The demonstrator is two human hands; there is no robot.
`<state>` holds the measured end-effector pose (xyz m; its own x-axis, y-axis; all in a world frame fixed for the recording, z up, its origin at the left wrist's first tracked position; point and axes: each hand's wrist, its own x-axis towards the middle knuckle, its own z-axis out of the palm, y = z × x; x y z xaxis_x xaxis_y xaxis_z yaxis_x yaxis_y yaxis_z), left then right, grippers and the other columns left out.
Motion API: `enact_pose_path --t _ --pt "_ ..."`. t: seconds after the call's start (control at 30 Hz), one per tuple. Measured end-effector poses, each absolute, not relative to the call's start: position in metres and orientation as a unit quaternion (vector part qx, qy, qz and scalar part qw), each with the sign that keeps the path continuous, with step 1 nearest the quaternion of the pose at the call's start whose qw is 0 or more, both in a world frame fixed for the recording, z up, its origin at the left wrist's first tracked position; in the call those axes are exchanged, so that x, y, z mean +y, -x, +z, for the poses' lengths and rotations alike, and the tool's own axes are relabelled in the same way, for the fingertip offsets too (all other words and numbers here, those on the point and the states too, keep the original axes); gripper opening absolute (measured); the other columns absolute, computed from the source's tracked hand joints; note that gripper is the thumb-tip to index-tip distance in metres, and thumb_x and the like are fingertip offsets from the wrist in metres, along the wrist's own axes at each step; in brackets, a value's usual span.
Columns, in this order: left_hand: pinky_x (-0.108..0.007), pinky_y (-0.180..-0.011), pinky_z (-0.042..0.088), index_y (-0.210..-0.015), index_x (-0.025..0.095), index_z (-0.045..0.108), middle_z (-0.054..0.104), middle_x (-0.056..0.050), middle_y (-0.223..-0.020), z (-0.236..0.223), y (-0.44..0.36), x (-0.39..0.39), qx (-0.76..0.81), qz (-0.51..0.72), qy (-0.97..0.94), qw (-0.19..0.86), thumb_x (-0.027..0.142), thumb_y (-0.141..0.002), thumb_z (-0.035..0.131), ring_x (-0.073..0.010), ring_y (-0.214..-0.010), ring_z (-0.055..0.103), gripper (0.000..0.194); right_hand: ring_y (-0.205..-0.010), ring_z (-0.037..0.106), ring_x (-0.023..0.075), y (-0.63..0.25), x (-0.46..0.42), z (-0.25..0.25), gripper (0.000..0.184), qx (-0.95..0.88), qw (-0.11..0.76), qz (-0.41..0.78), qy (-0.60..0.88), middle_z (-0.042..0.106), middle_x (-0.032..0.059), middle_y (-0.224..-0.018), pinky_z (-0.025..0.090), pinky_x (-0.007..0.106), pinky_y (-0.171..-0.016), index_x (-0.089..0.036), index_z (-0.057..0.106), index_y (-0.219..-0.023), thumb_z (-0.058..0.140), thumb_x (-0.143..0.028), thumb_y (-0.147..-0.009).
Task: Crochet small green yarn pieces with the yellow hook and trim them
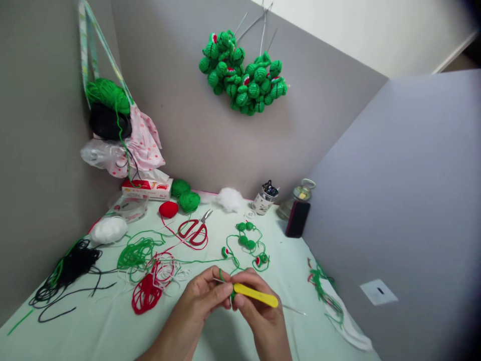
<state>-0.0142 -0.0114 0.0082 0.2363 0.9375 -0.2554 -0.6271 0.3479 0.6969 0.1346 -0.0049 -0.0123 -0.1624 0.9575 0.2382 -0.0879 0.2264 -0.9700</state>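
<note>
My left hand (208, 296) is closed, pinching a small green crochet piece (232, 295) between thumb and fingers; most of the piece is hidden. A yellow-handled crochet hook (257, 295) lies across my right hand (261, 306), its handle angled down to the right. The fingers of that hand are closed and meet the green piece too. A thin metal shaft (296, 310) sticks out to the right behind the right hand. Just beyond my hands, several green crocheted balls (247, 241) and little watermelon pieces (262, 259) lie joined by loose green yarn.
Red-handled scissors (198, 231) lie open beyond my left hand. Tangled red yarn (147, 293), green yarn (137, 253) and black yarn (75, 263) spread leftward. A phone (298, 219) leans against a glass jar (287, 206) at the back right. Green crocheted pieces (244, 80) hang on the wall.
</note>
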Motion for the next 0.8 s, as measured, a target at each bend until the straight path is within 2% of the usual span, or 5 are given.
enact_pose_path --t 0.23,0.47,0.63,0.8 --pt "-0.028 -0.079 0.043 -0.084 0.018 0.068 0.063 0.0 -0.074 0.0063 0.0168 -0.014 0.346 0.516 -0.275 0.734 0.032 -0.08 0.078 -0.0146 -0.075 0.055 0.018 -0.069 0.066 0.0151 -0.1294 -0.0049 -0.0121 0.013 -0.563 0.538 0.505 0.372 0.061 0.0011 -0.082 0.054 0.029 -0.066 -0.026 0.077 -0.096 0.075 -0.029 -0.084" --pt "-0.029 -0.079 0.044 -0.086 0.018 0.069 0.064 -0.001 -0.076 0.0078 0.0178 -0.01 0.333 0.502 -0.28 0.748 0.032 -0.079 0.079 -0.0151 -0.075 0.055 0.018 -0.063 0.067 0.014 -0.1286 -0.0046 -0.0104 0.012 -0.551 0.552 0.504 0.371 0.062 0.0003 -0.077 0.055 0.026 -0.06 -0.025 0.078 -0.092 0.078 -0.03 -0.081" --pt "-0.028 -0.077 0.044 -0.084 0.018 0.072 0.061 0.0 -0.077 0.0085 0.0183 -0.0106 0.344 0.503 -0.278 0.743 0.031 -0.079 0.079 -0.0144 -0.074 0.054 0.016 -0.062 0.063 0.0145 -0.1274 -0.0043 -0.0092 0.013 -0.555 0.563 0.481 0.379 0.063 0.0027 -0.077 0.053 0.027 -0.057 -0.024 0.08 -0.091 0.075 -0.034 -0.084" --pt "-0.028 -0.075 0.044 -0.102 0.021 0.076 0.065 -0.001 -0.082 0.0049 0.0165 -0.011 0.386 0.513 -0.278 0.714 0.037 -0.073 0.084 -0.0146 -0.072 0.056 0.034 -0.072 0.062 0.0162 -0.1278 -0.0033 -0.0116 0.012 -0.596 0.563 0.424 0.385 0.065 0.0036 -0.079 0.051 0.028 -0.063 -0.028 0.08 -0.094 0.069 -0.032 -0.09"
